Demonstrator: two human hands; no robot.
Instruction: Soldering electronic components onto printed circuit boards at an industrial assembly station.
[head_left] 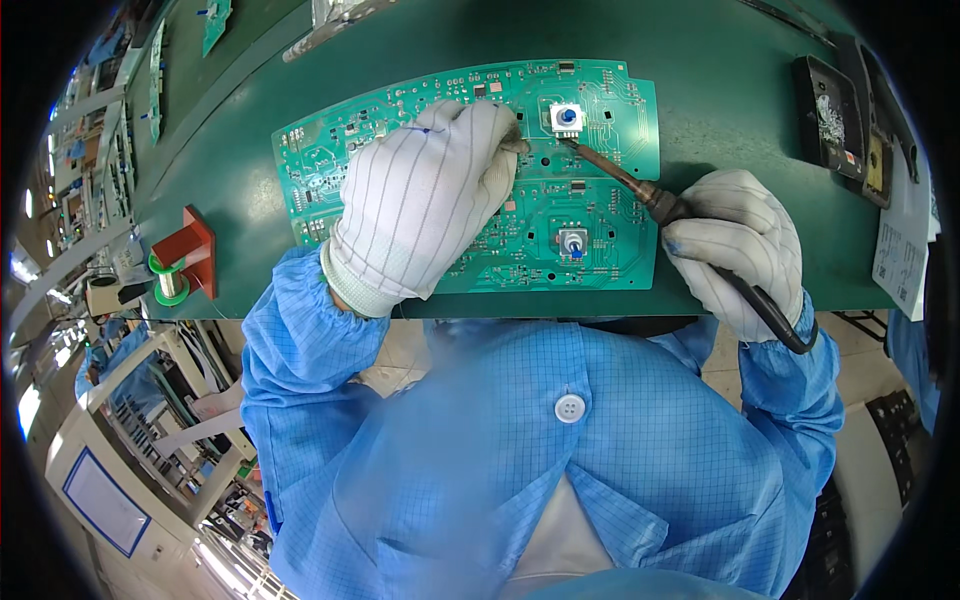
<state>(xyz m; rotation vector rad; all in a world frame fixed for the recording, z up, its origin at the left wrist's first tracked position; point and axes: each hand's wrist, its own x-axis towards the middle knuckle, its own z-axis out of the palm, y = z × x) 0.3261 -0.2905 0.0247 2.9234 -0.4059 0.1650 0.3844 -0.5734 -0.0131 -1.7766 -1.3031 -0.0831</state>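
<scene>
A large green circuit board (610, 190) lies flat on the green bench. My left hand (425, 200), in a white striped glove, rests on the board's middle with its fingers pinched near a white square part with a blue knob (567, 117); a thin wire seems to run from the fingers. My right hand (735, 250), also gloved, grips a soldering iron (640, 185) whose tip touches the board just below that part. A second knob part (572, 241) sits lower on the board.
A red holder with a green solder spool (180, 262) stands at the bench's left edge. A black iron stand with a sponge tray (835, 110) sits at the right, a paper sheet (900, 250) beside it. Another board (215, 22) lies far left.
</scene>
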